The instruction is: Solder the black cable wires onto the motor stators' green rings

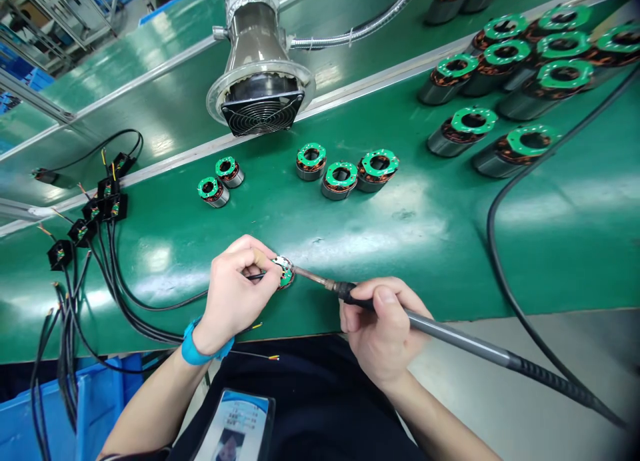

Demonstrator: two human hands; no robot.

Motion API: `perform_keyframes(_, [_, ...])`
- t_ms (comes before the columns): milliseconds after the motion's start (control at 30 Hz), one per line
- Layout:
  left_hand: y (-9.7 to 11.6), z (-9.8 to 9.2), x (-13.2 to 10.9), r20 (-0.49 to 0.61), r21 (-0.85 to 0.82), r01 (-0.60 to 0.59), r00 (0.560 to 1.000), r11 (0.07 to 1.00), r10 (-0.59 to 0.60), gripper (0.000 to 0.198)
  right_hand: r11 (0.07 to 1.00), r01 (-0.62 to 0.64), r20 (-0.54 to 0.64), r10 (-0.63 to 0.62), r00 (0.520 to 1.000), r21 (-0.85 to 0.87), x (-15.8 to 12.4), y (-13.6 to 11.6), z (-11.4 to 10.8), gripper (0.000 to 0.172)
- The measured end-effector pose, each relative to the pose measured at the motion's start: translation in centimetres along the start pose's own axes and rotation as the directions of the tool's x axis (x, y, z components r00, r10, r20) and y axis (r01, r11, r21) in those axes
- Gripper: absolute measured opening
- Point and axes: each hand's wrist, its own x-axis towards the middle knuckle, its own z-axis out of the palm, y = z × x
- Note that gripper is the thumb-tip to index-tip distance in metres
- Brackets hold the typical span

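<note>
Green and ring-shaped, the circuit board (286,279) sits on the worktop (430,247) between the person's hands, partly hidden by fingertips; whether it rests on a core cannot be told. At nine o'clock from it, the left hand (237,291), with a blue wristband (194,344) behind it, pinches a black cable (170,308) between thumb and forefinger, close against the board. At four o'clock, the right hand (385,327) wraps round the soldering iron (455,339) in a pen-like grip. The iron's tip reaches the board's three o'clock edge; whether they make contact is too small to tell. Two small stators (214,193) stand at eleven o'clock, three larger stators (340,183) at one o'clock, and a cluster of tall stators (453,144) farther off towards two o'clock. Black housings (61,254) with cables trailing from them lie between nine and ten o'clock. An extraction hood (250,41) with a fan grille (263,111) hangs at twelve o'clock; a blue crate (103,391) stands below the worktop at eight.
</note>
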Motion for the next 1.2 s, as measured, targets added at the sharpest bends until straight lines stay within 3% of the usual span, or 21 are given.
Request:
perform_keyframes(167, [0.1,-0.2,0.1,0.022,0.02,-0.002,1.0,1.0,0.001,0.017,1.0,0.029,-0.051,-0.029,0.998,0.002,-0.1,0.3,0.2,0.029])
perform_keyframes(300, [0.1,-0.4,0.3,0.052,0.025,0.015,0.999,1.0,-0.017,0.017,0.998,0.059,-0.005,-0.059,0.998,-0.014,-0.3,0.3,0.0,0.028])
perform_keyframes(367, [0.0,-0.4,0.4,0.059,0.026,0.017,0.998,1.0,-0.019,0.017,0.993,0.092,0.037,-0.09,0.995,-0.071,0.0,-0.2,-0.3,0.028])
perform_keyframes(433, [-0.1,-0.4,0.4,0.065,0.027,0.013,0.998,1.0,-0.014,0.018,0.953,0.204,0.093,-0.187,0.978,-0.223,1.0,-0.9,-0.5,0.024])
perform_keyframes(500, [-0.2,-0.4,0.3,0.069,0.039,-0.001,0.998,0.999,-0.001,0.019,0.819,0.401,0.206,-0.344,0.916,-0.411,2.8,-1.6,-0.5,0.016])
perform_keyframes(567, [-0.3,-0.4,-0.1,0.08,0.082,-0.038,0.996,0.996,0.031,0.022,0.59,0.595,0.372,-0.466,0.803,-0.545,5.2,-2.0,-0.2,0.013])
perform_keyframes(667, [-0.7,-0.7,-0.9,0.083,0.285,-0.14,0.989,0.948,0.121,0.007,0.276,0.729,0.564,-0.485,0.668,-0.627,8.8,-1.7,0.9,0.023])
perform_keyframes(767, [-1.4,-1.4,-1.7,0.22,0.505,-0.243,0.964,0.828,0.149,0.05,0.19,0.753,0.637,-0.427,0.642,-0.631,11.0,-0.3,1.8,0.033])
perform_keyframes(833, [-1.6,-2.1,-1.6,0.307,0.53,-0.267,0.945,0.805,0.112,0.053,0.2,0.759,0.659,-0.391,0.642,-0.62,11.4,0.9,1.8,0.035])
perform_keyframes(867, [-1.6,-2.7,-1.2,0.288,0.503,-0.242,0.952,0.83,0.104,0.046,0.203,0.762,0.669,-0.377,0.64,-0.615,11.4,1.6,1.6,0.036])
perform_keyframes(933, [-1.3,-4.5,0.8,0.118,0.36,-0.142,0.987,0.922,0.106,0.036,0.205,0.773,0.684,-0.369,0.629,-0.6,11.2,2.7,0.9,0.039])
perform_keyframes(1000, [-0.9,-7.5,4.5,-0.156,0.119,-0.041,0.986,0.992,0.06,0.03,0.199,0.785,0.703,-0.356,0.616,-0.587,11.1,3.3,0.2,0.04])
perform_keyframes(1033, [-0.8,-9.3,6.8,-0.271,-0.002,-0.008,0.963,1.0,0.007,0.03,0.191,0.788,0.706,-0.358,0.611,-0.585,11.1,3.4,0.0,0.04])
perform_keyframes(1100, [-0.6,-13.1,12.3,-0.473,-0.233,0.095,0.859,0.968,-0.198,0.032,0.171,0.785,0.696,-0.378,0.61,-0.595,11.0,3.4,-0.1,0.039])
perform_keyframes(1200, [-0.8,-17.5,20.3,-0.548,-0.343,0.142,0.773,0.929,-0.321,0.025,0.153,0.785,0.68,-0.418,0.602,-0.601,10.9,3.1,0.4,0.038])
